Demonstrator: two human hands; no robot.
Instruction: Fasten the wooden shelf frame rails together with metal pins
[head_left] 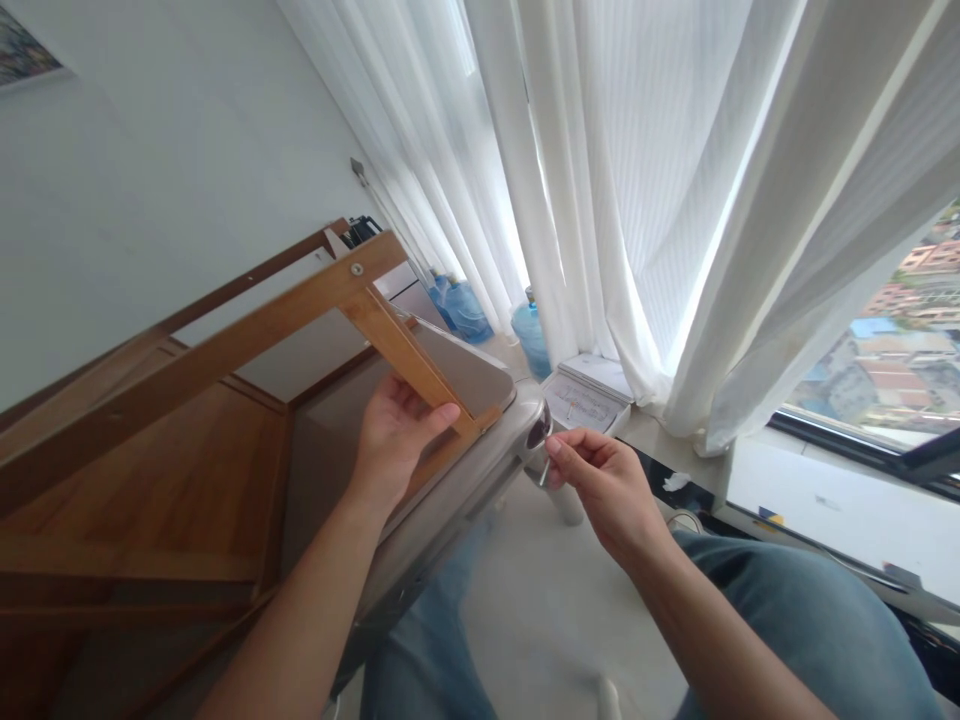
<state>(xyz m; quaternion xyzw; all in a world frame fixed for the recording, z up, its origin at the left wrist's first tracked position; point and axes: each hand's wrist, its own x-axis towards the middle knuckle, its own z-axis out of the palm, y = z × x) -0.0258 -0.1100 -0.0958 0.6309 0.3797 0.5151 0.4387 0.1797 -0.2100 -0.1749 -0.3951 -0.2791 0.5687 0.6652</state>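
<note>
A wooden frame of slats point(225, 345) with a screw in its upper joint lies tilted on a grey table point(480, 470). My left hand point(394, 435) is closed round the frame's short end slat near the table's rounded corner. My right hand point(600, 480) hovers just right of that corner, fingers pinched on a thin metal tool or screw point(544, 468) too small to name. Both forearms reach in from the bottom, above my jeans-clad knees.
White curtains point(600, 180) hang across the window, with rooftops visible outside at the right. Blue water bottles point(469, 312) stand on the floor by the curtains. A white box point(589, 395) with small parts lies beyond the table corner. A white wall is at left.
</note>
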